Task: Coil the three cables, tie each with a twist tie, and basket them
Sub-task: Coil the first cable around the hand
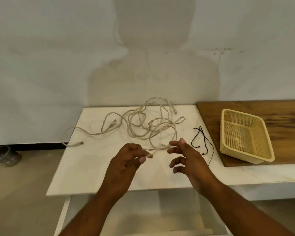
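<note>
White tabletop (92,167) beneath me: my left hand (126,160) pinches a cable end (157,149), which runs sideways to my right hand (186,159), fingers loosely spread, gripping nothing. Tangled cables (143,126) lie just beyond; basket (242,113) stands right.

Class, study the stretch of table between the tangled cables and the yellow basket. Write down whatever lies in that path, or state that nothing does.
Only the black twist ties lie there, flat on the white table between the cables and the basket. The basket's open top is unobstructed.
</note>
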